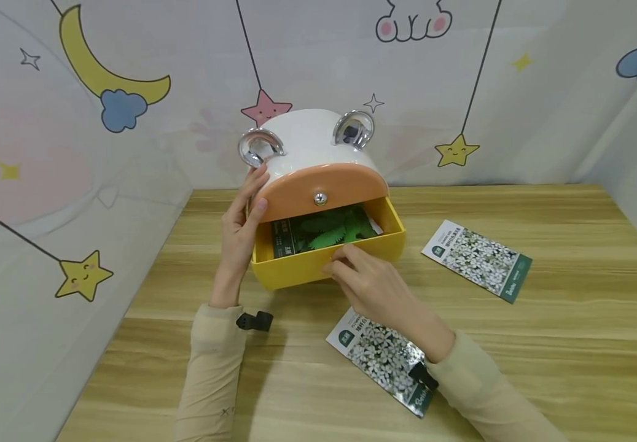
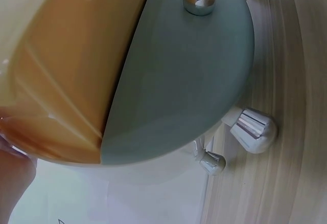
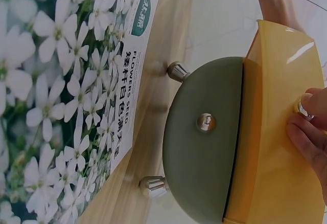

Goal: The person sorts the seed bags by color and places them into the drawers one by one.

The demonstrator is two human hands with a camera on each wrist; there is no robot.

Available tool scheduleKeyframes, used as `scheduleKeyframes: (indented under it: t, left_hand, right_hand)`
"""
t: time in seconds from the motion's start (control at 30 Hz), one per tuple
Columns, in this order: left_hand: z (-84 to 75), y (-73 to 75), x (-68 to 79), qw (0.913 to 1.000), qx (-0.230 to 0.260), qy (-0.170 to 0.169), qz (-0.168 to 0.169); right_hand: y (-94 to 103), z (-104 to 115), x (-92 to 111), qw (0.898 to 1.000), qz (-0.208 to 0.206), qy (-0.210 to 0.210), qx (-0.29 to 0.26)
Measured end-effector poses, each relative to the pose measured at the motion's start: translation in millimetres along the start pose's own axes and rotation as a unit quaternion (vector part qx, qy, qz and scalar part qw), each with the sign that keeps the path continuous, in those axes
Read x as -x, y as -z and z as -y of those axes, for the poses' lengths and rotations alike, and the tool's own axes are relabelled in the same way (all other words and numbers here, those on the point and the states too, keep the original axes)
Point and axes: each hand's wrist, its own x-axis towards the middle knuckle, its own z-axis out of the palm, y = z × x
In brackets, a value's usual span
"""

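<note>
A small rounded drawer cabinet has a white body, an orange top drawer and a green bottom drawer. Between them a yellow drawer is pulled out. Inside it lies a dark packet with green leaves. My left hand rests against the cabinet's left side, fingers fairly straight and thumb at the orange front's edge. With thumb and fingers, my right hand pinches the round metal knob on the yellow drawer's front.
One white-flower seed packet lies right of the cabinet. Another seed packet lies in front, partly under my right forearm. Both are on the wood-grain table. A printed cloth hangs behind the cabinet.
</note>
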Motion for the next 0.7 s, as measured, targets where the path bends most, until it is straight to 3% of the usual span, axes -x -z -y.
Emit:
scheduleKeyframes:
  t: [0.7]
  left_hand:
    - [-0.2,1.7,0.1,0.9999,0.004,0.007,0.008]
  right_hand:
    - [-8.8,-9.2,-8.5,1.0,-0.008,-0.01,-0.009]
